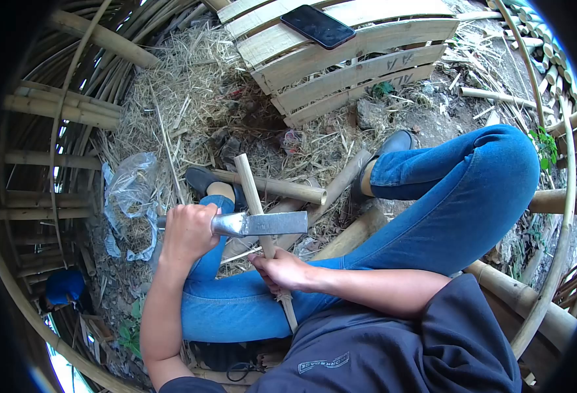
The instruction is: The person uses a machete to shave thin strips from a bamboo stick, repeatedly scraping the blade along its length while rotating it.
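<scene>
My left hand (189, 234) is closed round the handle of a broad, square-ended metal knife (277, 223) with a shiny tapered collar. Its blade points right and overlaps a pale stick, which looks like bamboo or wood (249, 185). My right hand (283, 270) grips that stick lower down, below the blade. The stick slants across my lap, its upper end over the ground near my shoe and its lower end by my shirt. Beneath both hands are my legs in blue jeans (236, 311).
A slatted wooden crate (367, 42) stands ahead with a phone (318, 26) on it. Bamboo poles (282, 188) lie by my feet among straw (184, 85). A plastic bag (131, 187) lies at left. Bamboo framing (66, 111) rises at left; cut bamboo pieces (544, 59) are piled far right.
</scene>
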Available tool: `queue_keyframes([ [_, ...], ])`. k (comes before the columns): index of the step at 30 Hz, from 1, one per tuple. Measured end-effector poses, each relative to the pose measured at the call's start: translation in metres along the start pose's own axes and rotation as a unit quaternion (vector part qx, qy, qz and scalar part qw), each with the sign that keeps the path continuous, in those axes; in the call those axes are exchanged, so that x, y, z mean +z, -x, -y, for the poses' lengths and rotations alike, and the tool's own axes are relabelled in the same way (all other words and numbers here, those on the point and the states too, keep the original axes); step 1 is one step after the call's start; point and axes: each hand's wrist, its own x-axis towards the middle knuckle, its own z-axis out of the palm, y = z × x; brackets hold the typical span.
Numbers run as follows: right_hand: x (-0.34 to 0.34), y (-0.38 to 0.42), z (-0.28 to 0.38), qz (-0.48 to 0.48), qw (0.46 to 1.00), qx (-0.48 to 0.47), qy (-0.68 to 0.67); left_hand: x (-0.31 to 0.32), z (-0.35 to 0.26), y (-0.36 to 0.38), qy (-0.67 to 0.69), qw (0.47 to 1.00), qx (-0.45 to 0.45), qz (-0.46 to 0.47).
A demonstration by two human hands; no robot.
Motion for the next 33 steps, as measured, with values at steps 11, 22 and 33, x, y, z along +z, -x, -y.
queue_keyframes([
  [11, 0.002, -0.006, -0.001, -0.015, 1.0, 0.0, -0.019, -0.008, 0.052, -0.011, -0.055, 0.983, -0.109, -0.139],
  [22, 0.001, 0.002, 0.005, -0.001, 1.0, -0.013, -0.001, -0.034, 0.031, 0.005, 0.016, 0.981, -0.088, -0.174],
  [33, 0.002, 0.002, 0.004, -0.022, 1.0, -0.009, 0.014, -0.017, 0.004, 0.001, 0.005, 1.0, 0.014, -0.012],
])
